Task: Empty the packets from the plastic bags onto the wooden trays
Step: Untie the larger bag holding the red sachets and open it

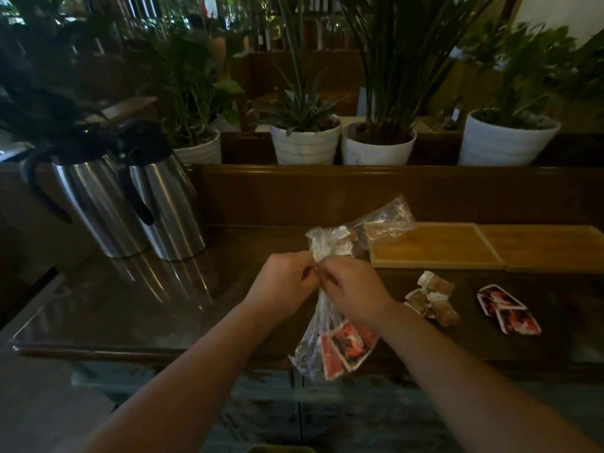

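Note:
My left hand and my right hand pinch together the neck of a clear plastic bag that hangs below them with red packets inside. Just beyond my fingers lies a second clear bag with white and brown packets, its far end resting on the left wooden tray. A second wooden tray adjoins it on the right. Loose brown packets and red packets lie on the dark table in front of the trays.
Two steel thermos jugs with black handles stand at the left on the glossy table. A wooden ledge behind carries white plant pots. The table's front edge runs under my forearms.

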